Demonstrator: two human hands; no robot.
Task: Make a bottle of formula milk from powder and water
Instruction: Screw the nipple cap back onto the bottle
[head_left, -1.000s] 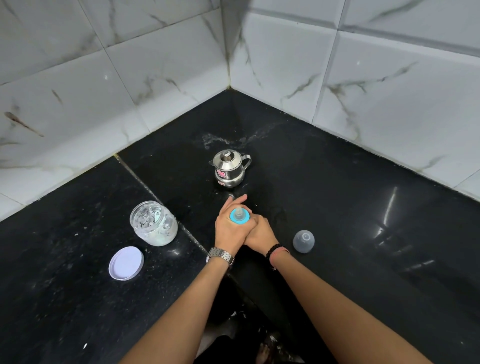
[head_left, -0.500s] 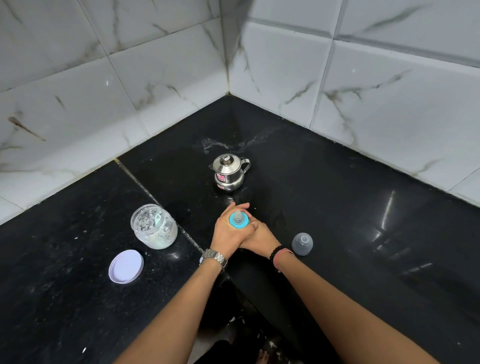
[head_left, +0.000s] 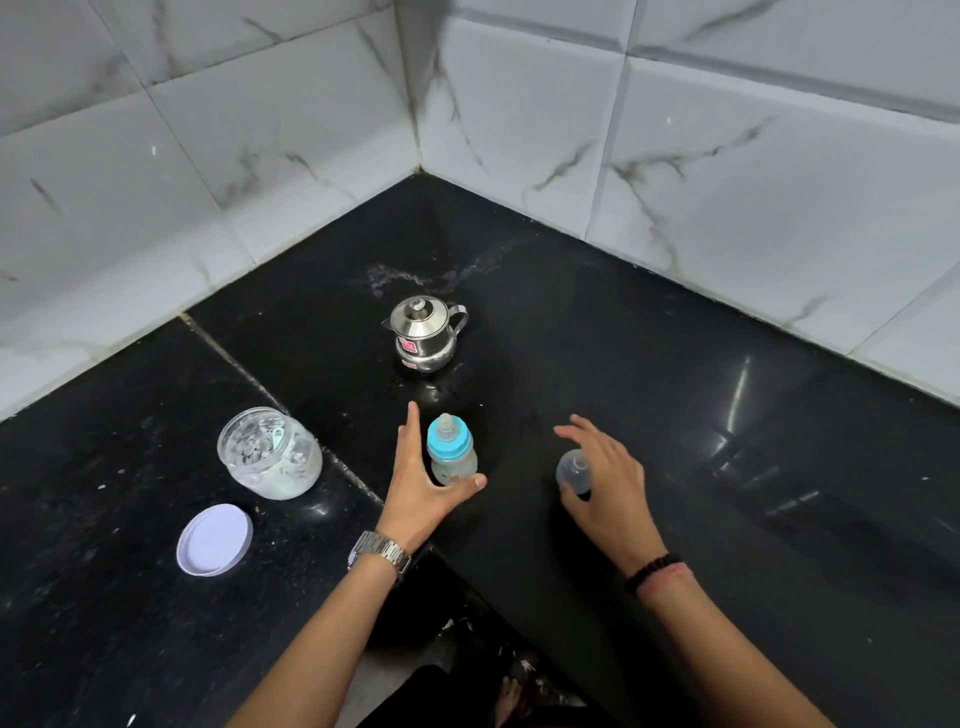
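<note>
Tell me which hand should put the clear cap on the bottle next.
Right. The right hand is already curled around the clear cap, while the left hand cups the bottle, likely steadying it.

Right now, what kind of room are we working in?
Most likely a home kitchen corner: a polished black stone countertop meets marble-look white wall tiles, and a small steel kettle, an open powder jar and a baby bottle stand on it.
</note>
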